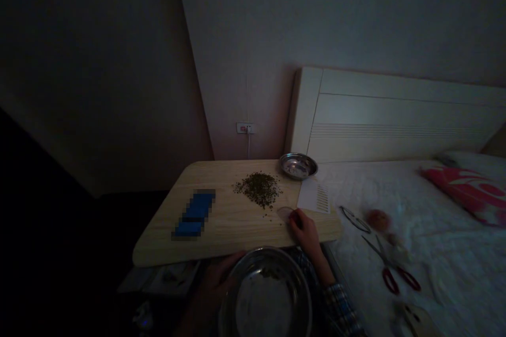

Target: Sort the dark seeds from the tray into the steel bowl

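My left hand (219,279) grips the rim of a shiny metal bowl (304,295) in front of the table's near edge. A few dark bits lie inside that bowl. My right hand (302,226) rests low over the table, its fingers pinched on a small, clear, rounded piece (285,212) whose exact kind I cannot make out. Just beyond it a heap of small greenish-brown grains (259,188) spreads over the wooden tabletop (225,226), with some stray grains toward my right hand.
A second metal bowl (298,166) stands at the table's back right, beside a white sheet (314,197). A blurred-out blue object (194,216) lies at left. On the bed are glasses (354,219) and red-handled scissors (389,264). A cord hangs from the wall socket (245,128).
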`<act>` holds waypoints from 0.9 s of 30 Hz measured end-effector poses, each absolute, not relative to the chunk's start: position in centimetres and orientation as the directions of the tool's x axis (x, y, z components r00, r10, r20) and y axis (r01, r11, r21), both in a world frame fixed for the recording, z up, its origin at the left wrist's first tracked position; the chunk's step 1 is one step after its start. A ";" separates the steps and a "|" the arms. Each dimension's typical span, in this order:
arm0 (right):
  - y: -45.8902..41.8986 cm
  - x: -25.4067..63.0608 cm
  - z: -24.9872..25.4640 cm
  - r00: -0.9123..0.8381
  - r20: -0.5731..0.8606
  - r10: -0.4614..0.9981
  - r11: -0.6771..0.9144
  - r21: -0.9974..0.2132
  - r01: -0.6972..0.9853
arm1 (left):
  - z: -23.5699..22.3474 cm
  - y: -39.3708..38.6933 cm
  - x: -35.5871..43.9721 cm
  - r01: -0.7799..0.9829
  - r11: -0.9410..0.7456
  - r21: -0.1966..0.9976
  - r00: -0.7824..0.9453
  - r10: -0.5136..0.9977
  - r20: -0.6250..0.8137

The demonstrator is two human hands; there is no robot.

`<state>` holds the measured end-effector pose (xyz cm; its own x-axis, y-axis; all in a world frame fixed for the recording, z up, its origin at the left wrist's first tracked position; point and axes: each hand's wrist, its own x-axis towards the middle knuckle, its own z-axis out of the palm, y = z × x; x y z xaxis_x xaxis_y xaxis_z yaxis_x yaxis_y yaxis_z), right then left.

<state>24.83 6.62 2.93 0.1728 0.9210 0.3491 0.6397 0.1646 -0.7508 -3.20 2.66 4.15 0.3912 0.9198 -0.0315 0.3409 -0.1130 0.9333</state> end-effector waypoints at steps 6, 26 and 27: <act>6.3 25.4 2.8 0.174 0.320 0.931 0.171 -0.806 0.568 | 4.5 1.7 -2.6 0.339 -0.082 0.937 0.382 0.922 -0.058; 5.8 25.7 2.6 0.140 0.321 0.936 0.164 -0.756 0.634 | 3.2 0.6 -0.6 0.158 0.031 0.987 0.344 0.935 -0.084; 5.7 25.6 2.6 0.131 0.326 0.936 0.168 -0.744 0.647 | 3.1 0.7 -0.5 0.143 0.036 0.989 0.340 0.937 -0.083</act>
<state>25.61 5.68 2.56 0.1314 0.9362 0.3259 0.6467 0.1682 -0.7440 -0.50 0.66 3.09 0.3402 0.9366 -0.0834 0.1435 0.0359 0.9890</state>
